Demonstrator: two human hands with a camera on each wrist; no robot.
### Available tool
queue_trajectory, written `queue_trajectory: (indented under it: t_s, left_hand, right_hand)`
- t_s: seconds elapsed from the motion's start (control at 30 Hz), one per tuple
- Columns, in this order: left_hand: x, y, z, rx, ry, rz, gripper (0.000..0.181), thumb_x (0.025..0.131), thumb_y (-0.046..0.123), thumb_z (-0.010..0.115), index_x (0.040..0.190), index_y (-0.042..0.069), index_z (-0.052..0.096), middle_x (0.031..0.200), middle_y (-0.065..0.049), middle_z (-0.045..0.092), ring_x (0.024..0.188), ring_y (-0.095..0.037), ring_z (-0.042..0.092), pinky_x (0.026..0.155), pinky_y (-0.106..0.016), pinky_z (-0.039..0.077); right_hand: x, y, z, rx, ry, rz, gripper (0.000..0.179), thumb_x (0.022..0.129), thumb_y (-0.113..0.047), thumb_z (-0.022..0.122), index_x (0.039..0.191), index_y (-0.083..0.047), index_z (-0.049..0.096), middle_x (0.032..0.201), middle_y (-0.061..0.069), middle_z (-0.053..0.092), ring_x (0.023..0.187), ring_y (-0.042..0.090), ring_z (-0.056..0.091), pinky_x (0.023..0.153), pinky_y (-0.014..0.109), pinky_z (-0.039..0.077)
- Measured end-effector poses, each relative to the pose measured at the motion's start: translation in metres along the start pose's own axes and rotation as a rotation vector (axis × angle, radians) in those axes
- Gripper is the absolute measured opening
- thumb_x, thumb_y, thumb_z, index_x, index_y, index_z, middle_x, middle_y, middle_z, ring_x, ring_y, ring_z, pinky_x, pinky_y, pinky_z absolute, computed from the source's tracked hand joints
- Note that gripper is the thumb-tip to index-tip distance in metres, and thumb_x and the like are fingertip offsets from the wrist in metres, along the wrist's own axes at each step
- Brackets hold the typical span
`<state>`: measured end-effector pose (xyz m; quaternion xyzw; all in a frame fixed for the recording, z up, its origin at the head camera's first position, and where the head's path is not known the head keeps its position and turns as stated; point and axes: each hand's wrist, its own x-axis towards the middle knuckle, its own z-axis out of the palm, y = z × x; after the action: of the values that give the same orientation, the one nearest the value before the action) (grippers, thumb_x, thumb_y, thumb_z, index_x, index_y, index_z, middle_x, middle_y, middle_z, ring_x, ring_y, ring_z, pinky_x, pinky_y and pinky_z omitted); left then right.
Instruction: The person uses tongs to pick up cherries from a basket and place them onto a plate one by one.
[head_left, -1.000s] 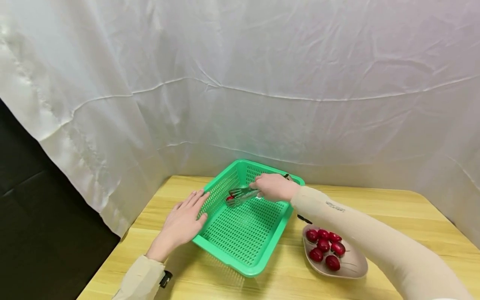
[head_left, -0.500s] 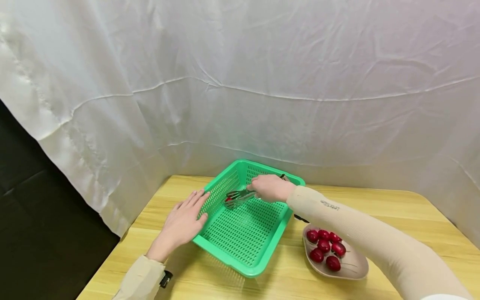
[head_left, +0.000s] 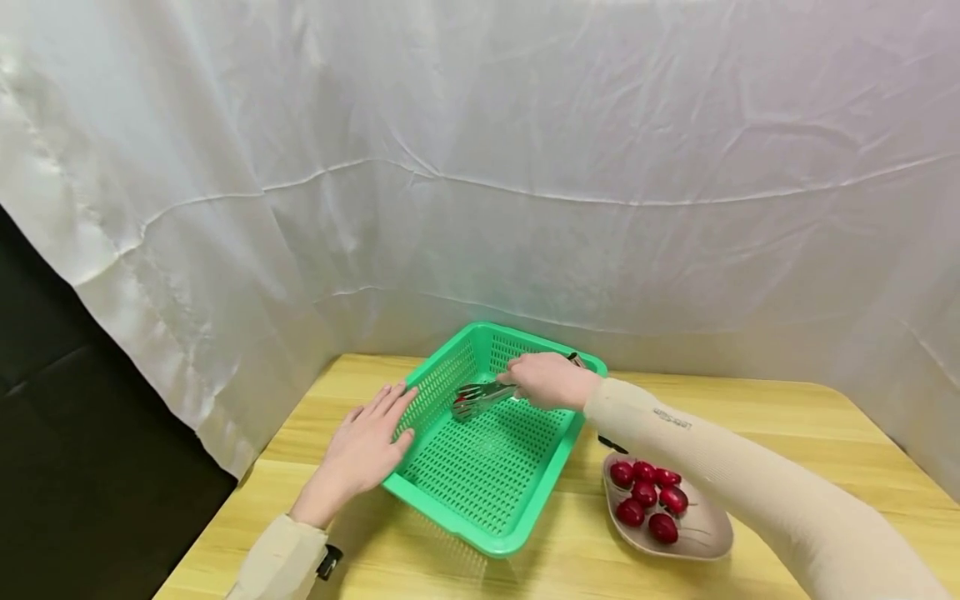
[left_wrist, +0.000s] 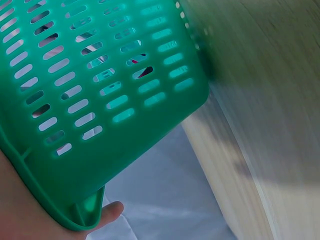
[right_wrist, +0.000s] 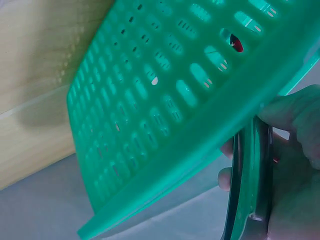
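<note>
In the head view my right hand [head_left: 550, 380] reaches over the far right rim of a green perforated plastic basket [head_left: 553, 479] and grips metal tongs [head_left: 483, 397]. The slotted tips lie low in the basket near its left wall, around a red cherry [head_left: 460, 401] that they partly cover. Whether the tips squeeze it, I cannot tell. My left hand [head_left: 363, 450] rests on the basket's left rim, fingers straight and spread. The right wrist view shows the curved tongs [right_wrist: 246, 185] in my right hand [right_wrist: 295, 150] beside the basket's outer wall [right_wrist: 135, 115].
A pale pink plate [head_left: 701, 537] with several red cherries [head_left: 643, 493] stands on the wooden table [head_left: 570, 550], right of the basket and close to my right forearm. White cloth [head_left: 480, 242] hangs behind the table and along its sides.
The tongs and my right hand shift slightly left, then back right, staying around the cherry. My left hand keeps its place on the rim.
</note>
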<state>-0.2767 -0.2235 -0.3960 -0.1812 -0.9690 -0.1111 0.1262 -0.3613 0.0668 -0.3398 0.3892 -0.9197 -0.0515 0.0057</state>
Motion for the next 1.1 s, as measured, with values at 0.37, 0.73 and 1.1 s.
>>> queue_trajectory:
  t_s: [0.37, 0.73, 1.1]
  left_hand:
    - [-0.002, -0.001, -0.004, -0.008, -0.022, 0.001, 0.06, 0.101, 0.033, 0.047, 0.155, 0.015, 0.031, 0.161, -0.009, 0.022, 0.146, -0.033, 0.02, 0.112, -0.063, 0.02]
    - [0.0, -0.004, -0.005, -0.006, -0.028, 0.012, 0.061, 0.099, 0.028, 0.048, 0.155, 0.014, 0.031, 0.161, -0.009, 0.022, 0.146, -0.034, 0.02, 0.112, -0.063, 0.019]
    - [0.001, -0.008, -0.005, -0.006, -0.025, 0.02, 0.061, 0.1, 0.031, 0.048, 0.155, 0.013, 0.031, 0.161, -0.01, 0.022, 0.146, -0.035, 0.021, 0.112, -0.064, 0.02]
  right_hand:
    - [-0.018, 0.001, -0.005, -0.017, 0.125, -0.035, 0.04, 0.094, -0.012, 0.066, 0.134, -0.009, 0.063, 0.127, 0.01, 0.064, 0.117, 0.027, 0.059, 0.085, 0.037, 0.056]
    - [-0.045, 0.003, -0.016, 0.016, 0.231, -0.012, 0.045, 0.093, -0.015, 0.069, 0.136, -0.009, 0.06, 0.13, 0.012, 0.062, 0.121, 0.027, 0.057, 0.087, 0.042, 0.055]
    - [-0.076, 0.008, -0.023, 0.036, 0.327, 0.007, 0.045, 0.092, -0.011, 0.069, 0.136, -0.009, 0.06, 0.128, 0.007, 0.062, 0.118, 0.025, 0.057, 0.078, 0.04, 0.057]
